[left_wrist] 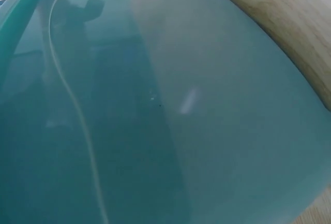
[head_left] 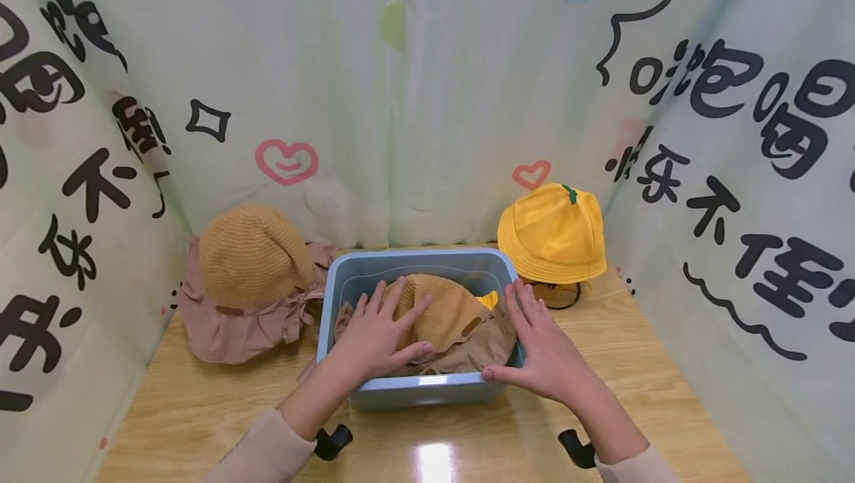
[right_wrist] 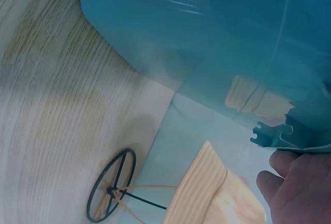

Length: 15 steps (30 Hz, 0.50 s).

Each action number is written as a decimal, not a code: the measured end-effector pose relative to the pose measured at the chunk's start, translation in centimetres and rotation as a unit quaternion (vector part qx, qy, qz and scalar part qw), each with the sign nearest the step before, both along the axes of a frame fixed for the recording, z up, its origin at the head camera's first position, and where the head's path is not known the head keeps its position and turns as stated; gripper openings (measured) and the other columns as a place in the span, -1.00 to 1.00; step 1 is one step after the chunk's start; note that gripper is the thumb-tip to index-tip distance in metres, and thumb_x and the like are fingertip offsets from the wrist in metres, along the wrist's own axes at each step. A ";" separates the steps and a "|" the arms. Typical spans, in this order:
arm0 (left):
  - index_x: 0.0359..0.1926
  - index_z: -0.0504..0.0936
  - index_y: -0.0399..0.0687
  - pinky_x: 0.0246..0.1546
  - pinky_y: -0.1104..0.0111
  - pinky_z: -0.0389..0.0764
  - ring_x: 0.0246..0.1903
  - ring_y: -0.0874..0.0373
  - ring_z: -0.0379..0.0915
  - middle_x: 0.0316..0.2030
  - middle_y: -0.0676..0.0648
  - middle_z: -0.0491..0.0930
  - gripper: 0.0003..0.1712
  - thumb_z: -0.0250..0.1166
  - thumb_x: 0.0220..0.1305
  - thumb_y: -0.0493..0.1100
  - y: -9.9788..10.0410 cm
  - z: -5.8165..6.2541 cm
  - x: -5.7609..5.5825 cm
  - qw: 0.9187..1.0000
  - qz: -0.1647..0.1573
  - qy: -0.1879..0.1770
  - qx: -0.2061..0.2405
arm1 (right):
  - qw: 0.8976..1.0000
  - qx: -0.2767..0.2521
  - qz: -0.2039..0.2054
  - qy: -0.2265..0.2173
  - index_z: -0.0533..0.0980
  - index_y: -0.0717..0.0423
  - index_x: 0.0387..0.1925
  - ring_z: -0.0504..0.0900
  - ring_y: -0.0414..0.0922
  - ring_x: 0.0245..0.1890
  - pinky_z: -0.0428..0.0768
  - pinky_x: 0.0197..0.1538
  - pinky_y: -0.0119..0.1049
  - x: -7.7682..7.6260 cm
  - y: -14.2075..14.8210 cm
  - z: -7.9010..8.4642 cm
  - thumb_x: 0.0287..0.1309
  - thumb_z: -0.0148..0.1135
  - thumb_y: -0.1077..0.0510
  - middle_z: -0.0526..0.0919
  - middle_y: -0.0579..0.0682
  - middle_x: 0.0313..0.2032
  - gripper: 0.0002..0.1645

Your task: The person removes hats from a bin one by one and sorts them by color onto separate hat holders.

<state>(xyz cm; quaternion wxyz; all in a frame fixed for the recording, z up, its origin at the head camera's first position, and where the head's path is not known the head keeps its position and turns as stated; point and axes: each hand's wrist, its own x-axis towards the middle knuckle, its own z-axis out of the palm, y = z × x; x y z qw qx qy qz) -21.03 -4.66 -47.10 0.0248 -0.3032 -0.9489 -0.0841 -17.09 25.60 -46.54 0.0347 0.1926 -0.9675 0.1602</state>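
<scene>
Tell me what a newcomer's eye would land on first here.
Probably the bright yellow hat, by the far right corner of the blue bin. Next, the bin itself, in the middle of the table, with a tan hat inside, the left hand spread over it. Then the big black lettering on the curtains at both sides.

Hat (head_left: 454, 309) in bin (head_left: 427, 397) on table (head_left: 501, 453)

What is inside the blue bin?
Inside the bin: a tan knitted hat, brownish cloth and a bit of yellow cloth. The left hand covers part of the hat; anything underneath is hidden.
</scene>
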 end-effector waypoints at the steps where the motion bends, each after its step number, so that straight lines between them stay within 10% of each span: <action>1: 0.56 0.11 0.34 0.30 -0.29 0.23 0.45 -0.40 -0.01 0.52 -0.29 0.02 -0.15 -0.05 0.36 0.48 0.0 0.0 0.0 1.000 0.000 -0.004 -0.003 | 1.000 -0.001 0.000 0.000 -0.31 0.04 0.59 -0.25 0.14 0.57 0.00 0.51 0.14 0.0 0.0 0.0 -0.13 0.31 -0.58 -0.27 0.16 0.59 0.56; 15: 0.54 0.17 0.35 0.26 -0.21 0.33 0.39 -0.27 0.17 0.40 -0.21 0.28 -0.23 -0.14 0.41 0.46 0.2 0.0 0.0 0.993 -0.032 -0.103 -0.049 | 1.000 -0.011 0.000 -0.003 -0.27 0.06 0.59 -0.25 0.16 0.57 0.00 0.51 0.12 0.1 -0.1 0.2 -0.12 0.32 -0.57 -0.28 0.16 0.59 0.55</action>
